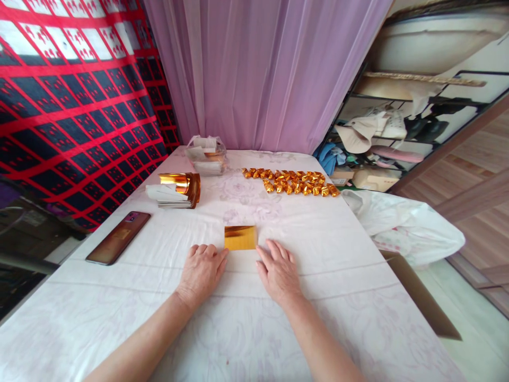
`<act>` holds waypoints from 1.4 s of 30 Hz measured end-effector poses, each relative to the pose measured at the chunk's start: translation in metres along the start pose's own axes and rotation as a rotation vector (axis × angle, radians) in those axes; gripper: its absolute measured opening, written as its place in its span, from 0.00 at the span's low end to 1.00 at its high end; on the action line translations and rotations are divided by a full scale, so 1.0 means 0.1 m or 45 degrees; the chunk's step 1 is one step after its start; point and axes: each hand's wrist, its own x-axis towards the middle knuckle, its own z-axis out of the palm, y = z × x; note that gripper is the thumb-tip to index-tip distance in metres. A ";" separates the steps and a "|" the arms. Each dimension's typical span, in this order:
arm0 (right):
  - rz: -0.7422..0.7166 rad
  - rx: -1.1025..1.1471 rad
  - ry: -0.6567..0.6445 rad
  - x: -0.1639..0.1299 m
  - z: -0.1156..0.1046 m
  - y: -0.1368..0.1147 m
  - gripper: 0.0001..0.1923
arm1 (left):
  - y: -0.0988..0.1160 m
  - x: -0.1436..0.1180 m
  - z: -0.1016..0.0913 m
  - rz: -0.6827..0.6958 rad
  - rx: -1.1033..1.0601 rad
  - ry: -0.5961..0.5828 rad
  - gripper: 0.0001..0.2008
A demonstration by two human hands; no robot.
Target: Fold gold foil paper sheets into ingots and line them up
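- Lying flat near the middle of the white cloth-covered table (119, 318): a small gold foil sheet (240, 237), rectangular, glossy, mirror-bright on one half
- Flanking the sheet, left hand (202, 270) and right hand (279, 269), both palm down on the cloth, fingers loosely spread and flat, gripping nothing
- Touching or all but touching the sheet's lower corners with the fingertips, probably to keep the thin, springy foil square and still
- Farther back, a double row of folded gold pieces (292, 182), small, crinkled, pillow-like, lined up well clear of the hands
- Left of that, a curled stack of gold foil (186, 185) on a pile of white paper, within reach
- Behind it, a clear plastic bag (207, 154) with more paper
- Near the left edge, a dark phone (118, 237), face up, smooth and reflective
- Beyond the table, a pale purple curtain (262, 74), hanging in soft folds
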 end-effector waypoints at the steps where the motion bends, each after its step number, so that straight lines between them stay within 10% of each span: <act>1: -0.001 0.004 0.004 0.00 0.00 0.01 0.18 | -0.01 0.00 0.00 0.000 -0.006 -0.002 0.14; 15: -0.175 0.119 -0.027 0.14 0.02 -0.35 0.19 | -0.07 0.00 0.12 0.030 -0.100 0.091 0.15; 25: 0.028 0.050 0.054 0.06 0.01 -0.01 0.14 | -0.16 0.02 0.18 -0.025 -0.229 0.124 0.15; 42: -0.181 0.282 -0.087 0.45 -0.12 0.16 0.09 | -0.23 0.24 0.15 0.140 -0.203 0.127 0.11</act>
